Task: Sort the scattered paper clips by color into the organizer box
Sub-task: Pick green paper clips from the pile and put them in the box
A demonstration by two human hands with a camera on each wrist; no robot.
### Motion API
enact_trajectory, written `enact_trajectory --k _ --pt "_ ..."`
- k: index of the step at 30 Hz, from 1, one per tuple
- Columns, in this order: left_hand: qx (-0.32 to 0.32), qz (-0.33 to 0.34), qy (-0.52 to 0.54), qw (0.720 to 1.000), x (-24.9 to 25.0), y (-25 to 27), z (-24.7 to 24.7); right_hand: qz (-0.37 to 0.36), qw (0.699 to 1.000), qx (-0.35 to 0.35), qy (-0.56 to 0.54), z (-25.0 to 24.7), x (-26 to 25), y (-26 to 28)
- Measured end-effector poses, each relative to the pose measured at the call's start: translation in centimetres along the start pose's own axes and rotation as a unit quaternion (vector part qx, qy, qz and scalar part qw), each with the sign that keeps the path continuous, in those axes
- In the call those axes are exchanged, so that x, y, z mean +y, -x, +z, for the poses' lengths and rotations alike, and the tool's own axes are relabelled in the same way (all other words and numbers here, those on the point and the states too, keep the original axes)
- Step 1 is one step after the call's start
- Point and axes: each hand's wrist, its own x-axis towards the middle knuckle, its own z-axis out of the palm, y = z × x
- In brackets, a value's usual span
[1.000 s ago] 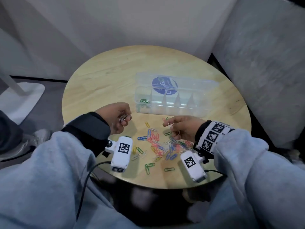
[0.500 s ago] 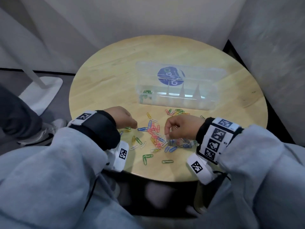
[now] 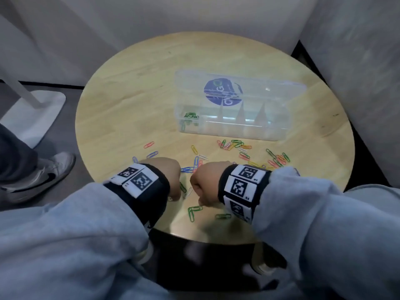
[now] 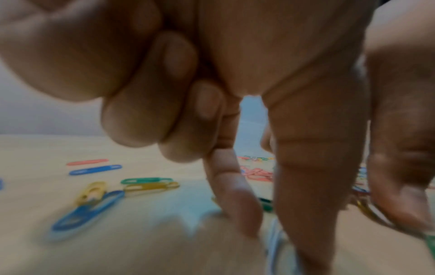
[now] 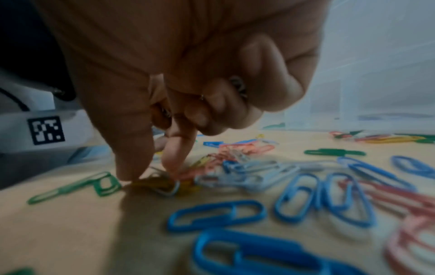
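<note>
Coloured paper clips (image 3: 234, 146) lie scattered over the front half of the round wooden table (image 3: 134, 100). The clear organizer box (image 3: 270, 128) stands open behind them, with green clips (image 3: 190, 116) in its leftmost compartment. Both hands are knuckles-up at the table's front. My left hand (image 3: 167, 175) has its index finger and thumb down around a whitish clip (image 4: 277, 247), the other fingers curled. My right hand (image 5: 150, 174) pinches at a silver clip (image 5: 168, 188) lying on yellow ones, and keeps more silver clips (image 5: 237, 87) tucked in its curled fingers.
A green clip (image 5: 77, 188) and several blue clips (image 5: 216, 214) lie around the right hand's fingertips. Two more green clips (image 3: 194, 211) sit near the table's front edge. A white stand base (image 3: 32, 113) and a person's shoe (image 3: 43, 176) are on the floor to the left.
Both hands came down from above the table and back toward the front edge, close together. Their fingertips now touch clips on the table. The head view shifted left and down.
</note>
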Motion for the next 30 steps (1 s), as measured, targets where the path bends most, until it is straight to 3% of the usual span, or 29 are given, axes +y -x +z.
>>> enact_trajectory --k 3,6,10,12,15,17,19,21,24,26,27,30 --pt "0.011 0.012 0.0 1.0 0.0 -0.1 0.2 0.008 0.999 0.01 -0.044 0.3 0.1 -0.4" --pt "0.018 0.019 0.013 1.0 -0.1 -0.3 0.5 0.028 0.982 0.032 -0.182 0.1 1.1 0.1" --pt "0.035 0.02 0.029 0.999 -0.3 -0.1 0.3 0.086 0.903 0.109 -0.407 -0.6 3.9 1.3" --pt "0.039 0.021 0.036 0.998 -0.2 0.1 0.1 0.107 0.838 0.127 -0.52 -0.4 5.5 2.1" --pt "0.033 0.024 0.046 0.998 0.1 0.4 0.2 0.131 0.682 0.167 -0.699 0.4 7.5 3.3" --pt "0.025 0.029 0.049 0.998 0.2 0.5 0.2 0.138 0.597 0.185 -0.769 0.8 8.4 4.2" --pt "0.014 0.035 0.051 0.998 0.3 0.9 0.0 0.145 0.532 0.201 -0.81 1.0 9.0 4.9" --pt "0.006 0.035 0.068 0.997 0.3 1.1 -0.3 0.149 0.508 0.209 -0.822 1.0 9.3 5.2" --pt "0.007 0.041 0.148 0.988 -0.2 1.4 -1.2 0.136 0.516 0.196 -0.823 1.1 9.2 4.9" --pt "0.001 0.069 0.257 0.964 -0.7 1.4 -2.2 0.129 0.522 0.184 -0.822 1.2 8.9 4.4" --pt "-0.007 0.085 0.335 0.938 -0.9 1.4 -2.7 0.126 0.521 0.18 -0.825 1.3 8.8 4.2" --pt "-0.023 0.103 0.554 0.826 -1.0 1.4 -4.0 0.118 0.496 0.174 -0.843 1.3 8.9 3.6"
